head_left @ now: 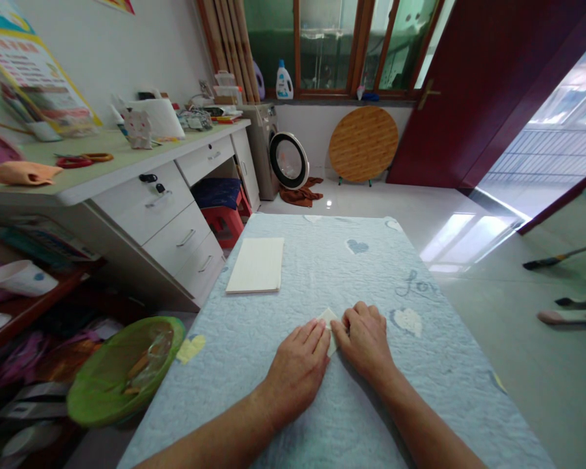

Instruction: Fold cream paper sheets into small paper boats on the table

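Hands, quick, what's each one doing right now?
Left hand: open, fingers stretched out over the small pale paper.
Right hand: fingers curled at the same paper; whether it's gripping can't be told.

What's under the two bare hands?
A small, angular cream paper shows between the left hand and right hand, on the light-blue heart-patterned cloth; what the hands cover can't be seen.

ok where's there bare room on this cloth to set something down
On the pale-blue quilted cloth, free patches lie between the cream paper pad and printed gray heart, and from the right hand to the right edge. It's crowded where that and the left hand meet over the small paper piece.
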